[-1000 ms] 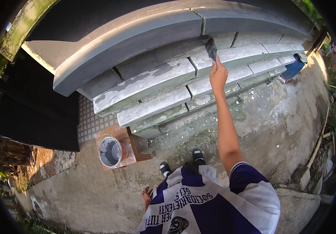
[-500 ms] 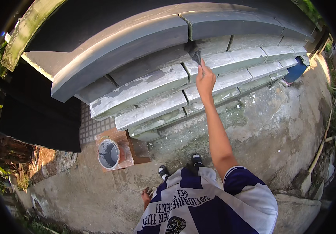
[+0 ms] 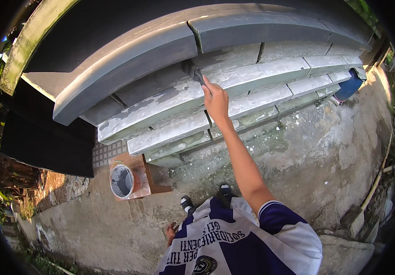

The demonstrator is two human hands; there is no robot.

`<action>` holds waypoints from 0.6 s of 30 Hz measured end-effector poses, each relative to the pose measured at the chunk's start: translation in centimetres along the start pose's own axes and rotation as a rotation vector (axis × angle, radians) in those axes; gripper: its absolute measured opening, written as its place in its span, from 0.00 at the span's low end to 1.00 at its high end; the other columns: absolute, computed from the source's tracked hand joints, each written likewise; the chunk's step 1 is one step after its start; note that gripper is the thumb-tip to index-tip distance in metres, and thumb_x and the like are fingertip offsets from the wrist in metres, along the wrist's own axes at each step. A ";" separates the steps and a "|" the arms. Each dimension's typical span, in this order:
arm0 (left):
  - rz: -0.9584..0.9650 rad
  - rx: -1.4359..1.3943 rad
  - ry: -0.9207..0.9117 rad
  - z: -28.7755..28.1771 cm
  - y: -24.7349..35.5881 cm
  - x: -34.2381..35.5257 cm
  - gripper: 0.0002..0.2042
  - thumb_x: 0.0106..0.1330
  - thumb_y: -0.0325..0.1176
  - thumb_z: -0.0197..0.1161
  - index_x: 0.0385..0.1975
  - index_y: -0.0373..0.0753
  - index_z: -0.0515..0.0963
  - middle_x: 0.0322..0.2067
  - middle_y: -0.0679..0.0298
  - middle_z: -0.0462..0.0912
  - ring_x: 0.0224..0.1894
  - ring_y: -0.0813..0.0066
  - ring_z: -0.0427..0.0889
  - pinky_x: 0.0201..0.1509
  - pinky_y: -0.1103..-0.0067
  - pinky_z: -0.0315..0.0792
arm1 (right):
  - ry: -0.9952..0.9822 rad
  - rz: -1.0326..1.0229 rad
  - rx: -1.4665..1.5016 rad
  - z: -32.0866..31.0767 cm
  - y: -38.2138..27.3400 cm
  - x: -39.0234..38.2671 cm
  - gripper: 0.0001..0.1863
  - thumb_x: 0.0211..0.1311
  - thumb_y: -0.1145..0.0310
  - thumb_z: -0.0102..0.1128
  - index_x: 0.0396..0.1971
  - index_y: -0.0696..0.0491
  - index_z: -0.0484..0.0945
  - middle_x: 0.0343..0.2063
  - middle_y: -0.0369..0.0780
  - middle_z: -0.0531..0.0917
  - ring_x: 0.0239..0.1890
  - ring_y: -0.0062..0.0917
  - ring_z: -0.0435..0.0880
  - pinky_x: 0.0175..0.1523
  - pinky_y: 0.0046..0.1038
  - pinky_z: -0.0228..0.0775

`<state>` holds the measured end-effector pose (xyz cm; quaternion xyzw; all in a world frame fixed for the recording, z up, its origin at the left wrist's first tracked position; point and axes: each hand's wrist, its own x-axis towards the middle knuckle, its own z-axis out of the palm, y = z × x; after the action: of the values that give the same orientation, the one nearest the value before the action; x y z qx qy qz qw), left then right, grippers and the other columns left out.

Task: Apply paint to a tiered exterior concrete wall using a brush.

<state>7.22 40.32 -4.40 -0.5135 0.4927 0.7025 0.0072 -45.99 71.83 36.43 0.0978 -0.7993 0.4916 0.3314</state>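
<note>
My right hand (image 3: 216,101) is closed around the handle of a paintbrush (image 3: 198,77) whose dark bristles touch the concrete riser (image 3: 161,79) under the top ledge. Grey paint covers the riser to the left of the brush, while paler, unpainted concrete shows to the right. Below it runs a whitish, patchy step (image 3: 161,101) with smears of grey. My left hand (image 3: 171,233) hangs low beside my shirt, fingers loosely apart and holding nothing. To the left, a bucket (image 3: 136,181) with grey paint inside stands on a brown box (image 3: 157,176).
Another lower step (image 3: 170,137) juts out near the ground, with dark gaps between the slabs. A blue container (image 3: 349,87) stands at the steps' far right end. Paint specks dot the concrete floor (image 3: 293,151). A dark panel (image 3: 46,142) is at the left.
My right hand and the brush have moved left along the riser, past the gap in the ledge above. The whole view has shifted slightly. My left hand stays low at my side.
</note>
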 end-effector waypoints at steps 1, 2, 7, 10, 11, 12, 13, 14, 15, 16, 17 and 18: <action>-0.020 -0.035 0.016 0.8 0.4 -0.4 0.20 0.66 0.40 0.54 0.56 0.40 0.69 0.54 0.61 0.76 0.52 0.55 0.77 0.51 0.63 0.72 | 0.051 0.010 0.009 -1.4 1.4 0.9 0.16 0.61 0.74 0.56 0.50 0.54 0.78 0.29 0.52 0.81 0.32 0.47 0.81 0.37 0.36 0.70; -0.016 -0.037 0.015 1.5 0.8 -0.8 0.20 0.66 0.40 0.54 0.56 0.40 0.69 0.54 0.61 0.76 0.52 0.55 0.77 0.51 0.63 0.72 | 0.103 0.060 -0.064 -2.7 2.5 1.0 0.17 0.61 0.74 0.56 0.50 0.55 0.77 0.29 0.53 0.81 0.32 0.47 0.81 0.37 0.37 0.70; -0.026 -0.088 0.065 4.9 0.7 -3.3 0.16 0.63 0.37 0.57 0.49 0.37 0.74 0.48 0.59 0.79 0.47 0.58 0.80 0.46 0.66 0.75 | 0.439 0.175 -0.246 -5.6 5.2 2.5 0.20 0.61 0.76 0.54 0.54 0.57 0.73 0.28 0.55 0.80 0.31 0.48 0.80 0.37 0.40 0.69; 0.176 0.187 0.031 1.6 -5.2 -1.3 0.18 0.64 0.38 0.58 0.52 0.40 0.72 0.49 0.62 0.79 0.48 0.55 0.80 0.48 0.64 0.73 | 0.155 0.121 -0.152 -1.3 0.7 0.7 0.19 0.62 0.75 0.54 0.54 0.58 0.73 0.29 0.55 0.80 0.34 0.48 0.80 0.38 0.39 0.69; 0.174 0.050 0.077 1.4 -6.2 -0.9 0.18 0.63 0.38 0.59 0.51 0.39 0.73 0.48 0.61 0.80 0.47 0.55 0.81 0.48 0.64 0.74 | 0.149 0.114 -0.145 -1.1 0.0 0.0 0.19 0.62 0.75 0.54 0.54 0.58 0.73 0.29 0.55 0.80 0.34 0.48 0.80 0.38 0.39 0.69; 0.172 -0.085 0.123 1.5 -6.6 -0.7 0.17 0.62 0.37 0.60 0.49 0.37 0.73 0.47 0.61 0.80 0.47 0.55 0.81 0.48 0.63 0.74 | -0.043 0.071 0.016 -0.9 -0.5 -0.8 0.19 0.62 0.74 0.54 0.54 0.59 0.73 0.30 0.55 0.80 0.35 0.47 0.80 0.39 0.38 0.69; 0.166 -0.076 0.118 2.0 -5.9 -1.1 0.17 0.62 0.37 0.60 0.49 0.37 0.73 0.47 0.61 0.80 0.47 0.55 0.81 0.48 0.63 0.74 | -0.227 0.042 0.162 -1.3 -0.1 -1.5 0.19 0.62 0.74 0.54 0.54 0.59 0.73 0.31 0.55 0.80 0.35 0.46 0.80 0.40 0.37 0.70; 0.120 0.042 0.111 2.5 -4.9 -1.4 0.16 0.62 0.38 0.60 0.47 0.38 0.74 0.46 0.61 0.81 0.46 0.57 0.82 0.47 0.64 0.74 | -0.226 0.049 0.156 -1.4 0.5 -1.7 0.19 0.62 0.74 0.54 0.54 0.59 0.73 0.31 0.55 0.80 0.35 0.46 0.80 0.40 0.37 0.70; 0.076 0.158 0.105 3.0 -3.2 -2.1 0.15 0.62 0.38 0.61 0.46 0.39 0.75 0.45 0.62 0.81 0.45 0.58 0.82 0.46 0.65 0.74 | -0.067 0.039 0.109 -1.2 0.8 -1.8 0.19 0.62 0.74 0.55 0.54 0.59 0.73 0.31 0.54 0.80 0.34 0.44 0.80 0.41 0.35 0.70; 0.074 0.159 0.110 3.5 -1.6 -2.6 0.15 0.62 0.38 0.61 0.46 0.39 0.75 0.45 0.62 0.81 0.45 0.58 0.82 0.46 0.65 0.74 | 0.087 0.026 0.068 -0.7 1.0 -1.8 0.19 0.63 0.74 0.55 0.54 0.59 0.74 0.31 0.54 0.81 0.33 0.43 0.80 0.41 0.33 0.70; 0.066 0.071 0.128 4.4 -0.1 -3.0 0.14 0.62 0.39 0.61 0.44 0.41 0.76 0.44 0.62 0.81 0.44 0.60 0.82 0.43 0.68 0.74 | 0.251 0.075 0.041 -0.6 1.8 -1.4 0.19 0.63 0.74 0.54 0.54 0.59 0.74 0.28 0.51 0.79 0.28 0.41 0.78 0.39 0.34 0.68; 0.058 -0.022 0.153 4.3 0.1 -3.2 0.13 0.62 0.39 0.61 0.43 0.42 0.76 0.43 0.63 0.82 0.43 0.61 0.82 0.41 0.70 0.74 | 0.244 0.076 0.044 -0.1 1.4 -0.9 0.19 0.63 0.74 0.54 0.54 0.59 0.74 0.28 0.51 0.79 0.28 0.41 0.78 0.39 0.34 0.68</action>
<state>5.61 44.83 -2.04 -0.5514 0.4988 0.6664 -0.0565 -45.96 72.48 34.90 0.0141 -0.7451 0.5296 0.4052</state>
